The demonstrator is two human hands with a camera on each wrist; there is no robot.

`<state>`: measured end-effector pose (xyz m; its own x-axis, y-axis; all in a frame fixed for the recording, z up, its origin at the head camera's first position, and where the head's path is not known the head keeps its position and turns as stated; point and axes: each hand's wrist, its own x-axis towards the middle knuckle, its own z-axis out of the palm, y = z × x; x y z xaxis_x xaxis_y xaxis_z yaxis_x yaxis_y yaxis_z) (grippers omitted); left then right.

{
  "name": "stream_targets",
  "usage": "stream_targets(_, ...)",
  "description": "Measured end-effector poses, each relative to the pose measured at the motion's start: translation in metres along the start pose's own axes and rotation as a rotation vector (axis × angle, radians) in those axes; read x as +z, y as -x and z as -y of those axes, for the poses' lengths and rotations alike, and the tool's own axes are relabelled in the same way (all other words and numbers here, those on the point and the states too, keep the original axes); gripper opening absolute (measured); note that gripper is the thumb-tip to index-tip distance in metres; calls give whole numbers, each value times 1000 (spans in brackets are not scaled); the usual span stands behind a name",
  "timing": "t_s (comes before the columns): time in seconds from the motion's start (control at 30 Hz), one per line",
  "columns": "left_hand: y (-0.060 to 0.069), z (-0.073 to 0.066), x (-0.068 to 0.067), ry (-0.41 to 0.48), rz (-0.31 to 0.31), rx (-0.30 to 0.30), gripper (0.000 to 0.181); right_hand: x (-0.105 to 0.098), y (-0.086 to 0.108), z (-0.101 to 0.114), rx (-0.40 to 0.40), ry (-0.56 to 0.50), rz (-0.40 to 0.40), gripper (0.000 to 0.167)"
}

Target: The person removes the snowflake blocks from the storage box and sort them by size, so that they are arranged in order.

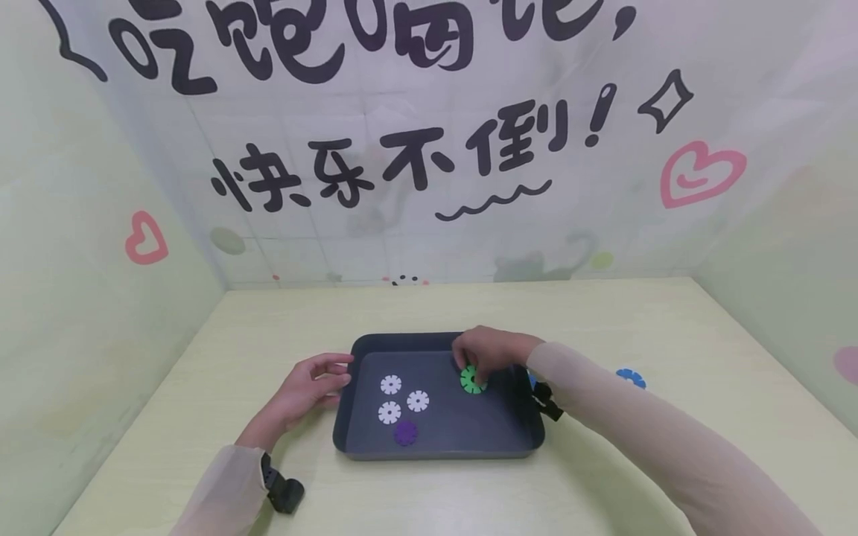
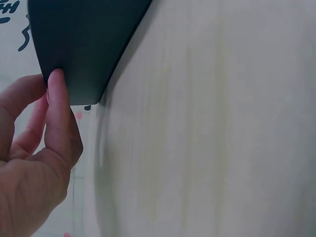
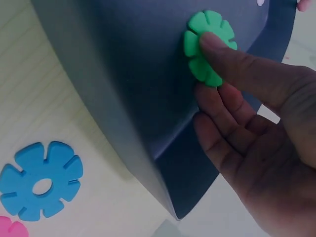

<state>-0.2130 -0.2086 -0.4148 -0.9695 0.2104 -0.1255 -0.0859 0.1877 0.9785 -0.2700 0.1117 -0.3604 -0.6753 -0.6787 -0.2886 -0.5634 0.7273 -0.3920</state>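
Note:
A dark grey rectangular tray (image 1: 456, 435) stands on the table. My left hand (image 1: 308, 385) is at its left side; in the left wrist view thumb and finger pinch the rim, one tip against the outer wall (image 2: 84, 49). Over the tray's right half, my right hand (image 1: 492, 348) pinches a green notched interlocking disc (image 3: 200, 69) between thumb and fingers, tilted in the right wrist view. Inside the tray's left half lie three white notched discs (image 1: 418, 401) and a purple one (image 1: 405, 433).
Right of the tray, a blue notched disc (image 3: 39, 182) lies on the pale wooden table (image 1: 281, 320), a pink disc (image 3: 12, 229) partly showing beside it. Another blue piece (image 1: 630, 374) sits farther right, near my right sleeve. Printed walls (image 1: 429, 246) enclose the back and sides.

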Motion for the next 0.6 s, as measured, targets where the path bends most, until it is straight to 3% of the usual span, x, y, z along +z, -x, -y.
stream_targets(0.3,0,-1,1,-10,-15,1,45,-5,18,-5,-23,-151,-24,19)
stream_targets(0.6,0,-1,1,6,-10,6,45,-9,47,-21,-122,-239,-211,14)
